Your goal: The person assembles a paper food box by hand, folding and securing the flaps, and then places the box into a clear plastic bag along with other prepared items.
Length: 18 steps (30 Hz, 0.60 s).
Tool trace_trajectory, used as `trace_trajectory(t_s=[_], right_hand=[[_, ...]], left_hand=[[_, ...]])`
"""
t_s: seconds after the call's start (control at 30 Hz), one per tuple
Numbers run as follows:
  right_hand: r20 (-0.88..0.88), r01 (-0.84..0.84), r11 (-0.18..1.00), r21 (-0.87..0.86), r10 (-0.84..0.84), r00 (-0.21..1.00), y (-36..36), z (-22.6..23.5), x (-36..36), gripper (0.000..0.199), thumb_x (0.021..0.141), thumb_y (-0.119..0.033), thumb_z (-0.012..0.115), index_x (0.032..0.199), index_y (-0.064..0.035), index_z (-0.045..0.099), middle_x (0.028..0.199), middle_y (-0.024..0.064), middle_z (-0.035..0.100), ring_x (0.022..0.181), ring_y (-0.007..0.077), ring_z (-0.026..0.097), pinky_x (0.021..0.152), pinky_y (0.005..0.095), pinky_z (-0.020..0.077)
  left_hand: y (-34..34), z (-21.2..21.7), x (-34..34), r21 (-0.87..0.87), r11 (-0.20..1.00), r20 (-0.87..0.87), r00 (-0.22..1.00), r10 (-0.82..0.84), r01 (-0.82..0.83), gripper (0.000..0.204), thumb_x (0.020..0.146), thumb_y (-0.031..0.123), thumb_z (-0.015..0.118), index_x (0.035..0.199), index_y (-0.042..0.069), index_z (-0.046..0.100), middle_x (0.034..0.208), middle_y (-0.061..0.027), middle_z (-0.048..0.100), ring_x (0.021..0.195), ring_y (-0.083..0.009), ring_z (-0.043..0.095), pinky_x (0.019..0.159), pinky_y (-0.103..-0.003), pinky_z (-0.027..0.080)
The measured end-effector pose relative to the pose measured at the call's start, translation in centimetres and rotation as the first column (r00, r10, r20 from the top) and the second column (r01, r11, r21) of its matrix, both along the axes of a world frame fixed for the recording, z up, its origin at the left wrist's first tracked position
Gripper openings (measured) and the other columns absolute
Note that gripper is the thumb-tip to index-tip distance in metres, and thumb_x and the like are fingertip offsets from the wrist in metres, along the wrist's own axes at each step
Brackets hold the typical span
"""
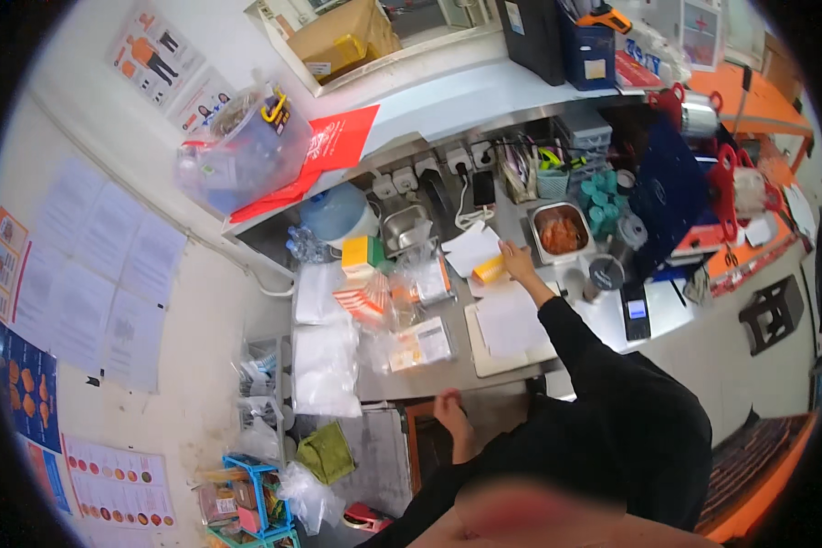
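Note:
My right hand (518, 262) reaches over the metal counter with its fingers closed on a small yellow-orange packet (490, 269). Loose white paper (471, 248) lies just beside the packet. Nearer to me, white sheets (511, 324) rest on a pale board. My left hand (452, 416) hangs by the counter's front edge, holding nothing, its fingers loosely bent and apart. To the right of my right hand sits a metal tray (571, 259) with reddish-brown food (560, 228) in it.
Left on the counter are white plastic bags (326, 365), a yellow-and-green box (362, 256) and striped paper sleeves (361, 301). A lidded cup (605, 272) and a handheld terminal (637, 312) stand right. Above runs a shelf with a clear plastic bin (242, 151); chargers (457, 162) hang below.

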State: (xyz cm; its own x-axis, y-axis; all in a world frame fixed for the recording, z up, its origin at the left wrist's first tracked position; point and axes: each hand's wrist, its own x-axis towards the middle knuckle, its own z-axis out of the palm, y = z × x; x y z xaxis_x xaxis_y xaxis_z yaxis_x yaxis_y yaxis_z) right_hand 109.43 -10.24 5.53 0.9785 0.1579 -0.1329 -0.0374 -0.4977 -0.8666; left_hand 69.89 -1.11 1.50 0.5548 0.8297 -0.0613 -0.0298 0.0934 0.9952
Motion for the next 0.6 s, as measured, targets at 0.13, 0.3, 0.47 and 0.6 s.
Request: trace_trajectory(t_s=[0.13, 0.3, 0.47, 0.6], right_hand=[[-0.067, -0.099, 0.995, -0.007, 0.099, 0.993, -4.0, -4.7, 1.9, 0.044, 0.09, -0.041, 0.063, 0.092, 0.0029, 0.067, 0.125, 0.0276, 0.058, 0.109, 0.0444, 0.059, 0.069, 0.0487, 0.055], [0.431, -0.032, 0.977, 0.209, -0.063, 0.9, -8.5, -2.5, -6.9, 0.014, 0.083, -0.009, 0.07, 0.086, 0.001, 0.061, 0.122, 0.0246, 0.056, 0.111, 0.0387, 0.058, 0.08, 0.0435, 0.0555], [0.1, -0.141, 0.867, 0.478, 0.106, 0.989, -10.7, 7.9, -11.2, 0.043, 0.085, -0.015, 0.075, 0.119, -0.0055, 0.049, 0.126, 0.0157, 0.049, 0.114, 0.0274, 0.057, 0.076, 0.0332, 0.0564], [-0.055, 0.06, 0.799, 0.598, -0.034, 0.998, -13.4, 9.6, -7.0, 0.059, 0.086, -0.011, 0.076, 0.135, -0.0091, 0.042, 0.126, 0.0128, 0.046, 0.116, 0.0215, 0.054, 0.079, 0.0309, 0.0554]], left_hand=[[-2.0, 2.0, 7.3, -0.047, 0.974, -0.065, 0.973, -0.223, 0.22, 0.018, 0.099, 0.008, 0.05, 0.104, 0.0, 0.066, 0.095, -0.0058, 0.067, 0.086, -0.0148, 0.065, 0.075, -0.03, 0.053], [0.9, 3.4, 20.4, -0.297, 0.828, -0.227, 0.807, -0.545, 0.475, 0.056, 0.098, 0.051, 0.054, 0.132, 0.008, 0.052, 0.118, -0.0059, 0.056, 0.105, -0.0175, 0.058, 0.086, -0.035, 0.052], [0.5, 6.0, 25.1, -0.079, 0.85, -0.196, 0.828, -0.525, 0.52, 0.055, 0.094, 0.014, 0.06, 0.144, -0.001, 0.042, 0.14, -0.0137, 0.052, 0.122, -0.0236, 0.053, 0.104, -0.038, 0.043], [-2.9, 11.8, 26.6, 0.041, 0.857, -0.152, 0.851, -0.503, 0.514, 0.051, 0.09, -0.003, 0.055, 0.14, -0.002, 0.047, 0.13, -0.0137, 0.06, 0.119, -0.0223, 0.056, 0.102, -0.034, 0.043]])
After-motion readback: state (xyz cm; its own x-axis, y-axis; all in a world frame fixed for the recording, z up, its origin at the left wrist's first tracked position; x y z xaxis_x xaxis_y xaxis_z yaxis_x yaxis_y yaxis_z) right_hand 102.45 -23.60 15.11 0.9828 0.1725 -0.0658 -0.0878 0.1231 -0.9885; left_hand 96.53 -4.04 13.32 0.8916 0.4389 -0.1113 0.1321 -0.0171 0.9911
